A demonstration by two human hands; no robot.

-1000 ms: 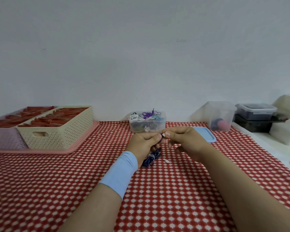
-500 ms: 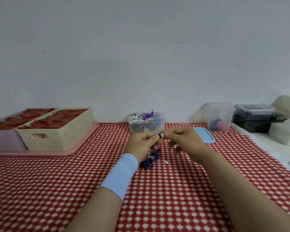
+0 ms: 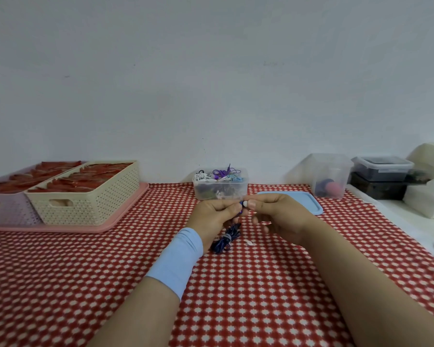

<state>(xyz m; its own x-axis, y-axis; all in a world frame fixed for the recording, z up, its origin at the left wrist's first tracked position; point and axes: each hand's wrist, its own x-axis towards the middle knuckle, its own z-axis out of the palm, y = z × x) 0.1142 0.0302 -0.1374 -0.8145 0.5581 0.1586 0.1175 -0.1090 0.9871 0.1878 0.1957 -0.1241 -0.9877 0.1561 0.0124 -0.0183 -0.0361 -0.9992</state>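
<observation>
Above the red checked tablecloth, my left hand grips a dark blue earphone by its bud end. The earphone's bundled blue cord hangs from that hand down to the cloth. My right hand pinches a small white ear tip against the bud with thumb and forefinger. A second white ear tip lies on the cloth just right of the cord. A light blue band covers my left wrist.
A clear box of tangled earphones stands behind my hands, its blue lid lying to the right. Cream basket with red packets sits on a pink tray at left. Clear tub and dark containers stand at right.
Both hands stay together at the earphone; my fingers have shifted slightly around the white tip. The hanging cord and the loose tip lie where they were.
</observation>
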